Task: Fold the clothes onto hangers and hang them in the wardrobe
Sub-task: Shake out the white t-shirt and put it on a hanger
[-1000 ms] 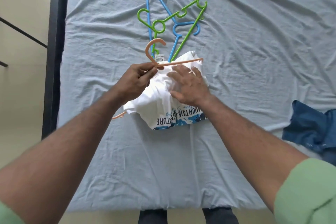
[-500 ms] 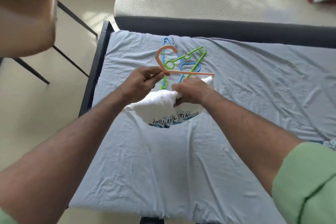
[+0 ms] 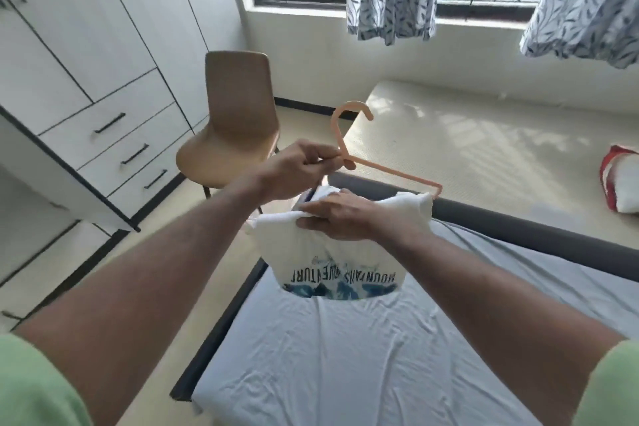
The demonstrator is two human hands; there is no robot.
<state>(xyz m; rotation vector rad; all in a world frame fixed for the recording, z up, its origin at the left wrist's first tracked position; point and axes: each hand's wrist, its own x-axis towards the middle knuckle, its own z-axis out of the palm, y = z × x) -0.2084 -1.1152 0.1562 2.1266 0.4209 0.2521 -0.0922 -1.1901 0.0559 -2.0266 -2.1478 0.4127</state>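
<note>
While the white printed T-shirt (image 3: pixel 340 252) hangs folded over the lower bar of the peach hanger (image 3: pixel 359 149), both are held in the air above the near-left corner of the bed (image 3: pixel 345 356), clear of its sheet. The left hand (image 3: pixel 297 169) pinches the hanger at the base of its hook, fingers curled tight around the neck. The right hand (image 3: pixel 345 218) lies across the top of the folded cloth, just below the hanger; its fingers look nearly straight, pressing or steadying the fabric, and whether the thumb nips the cloth underneath cannot be told from this view.

Progress, as judged: this garment appears mounted on its hanger, though the right hand's contact suggests the drape may not be settled. Hanging is not yet done. The wardrobe (image 3: pixel 86 86) stands to the left of the bed, beyond the brown chair (image 3: pixel 231 121), and the doors in view look shut; no rail or hung clothes can be seen. So the carry, the opening of a door and the hooking-on remain for this item.

How many other garments are left cannot be established; none shows on the visible part of the bed. A red and white item (image 3: pixel 619 183) lies on the bare mattress beyond the bed; what it is cannot be told.
</note>
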